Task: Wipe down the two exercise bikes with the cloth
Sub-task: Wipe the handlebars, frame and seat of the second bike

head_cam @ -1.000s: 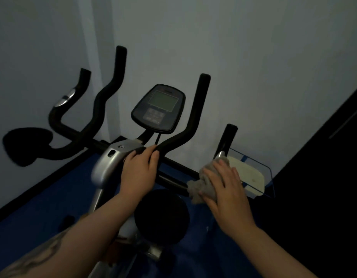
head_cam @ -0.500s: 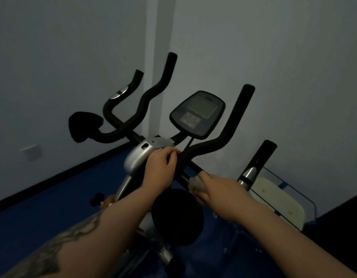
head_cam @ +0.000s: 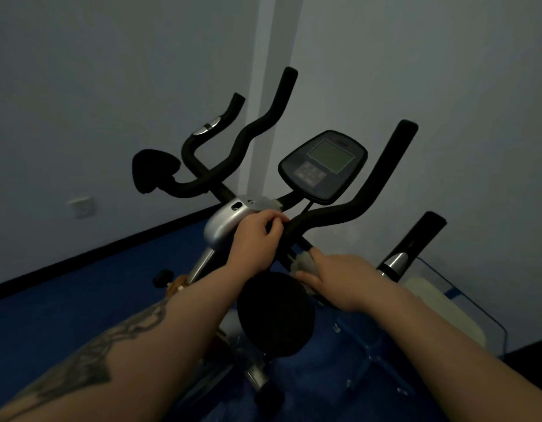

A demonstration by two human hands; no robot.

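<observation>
Dim grey walls meet in a corner ahead of me, with blue floor [head_cam: 65, 303] below and a wall socket [head_cam: 81, 206] low on the left.

From the head camera, the near exercise bike [head_cam: 230, 222] stands right in front, its console [head_cam: 323, 166] raised between the black handlebars [head_cam: 367, 190]. My left hand [head_cam: 257, 239] curls round the bar at the stem, just beside the silver housing, steadying the frame. My right hand [head_cam: 340, 277] grips the grey cloth [head_cam: 304, 263], bunched under the fingers and pressed against the lower crossbar, right of the stem. The light is poor, so I can't say how much of the cloth sits on the bar.

I judge I am midway through wiping this bike's handlebar assembly. The next stroke likely calls for sliding the cloth along the bar toward the upright grip [head_cam: 416, 242], keeping pressure on the curve.

A round black knob [head_cam: 276, 312] sits directly below my wrists and crowds the lower reach. A second bike [head_cam: 202, 175] stands behind on the left, apparently not yet tackled. A glass-sided stand [head_cam: 464, 303] with a pale object on it is at the right, close enough to catch my elbow.
</observation>
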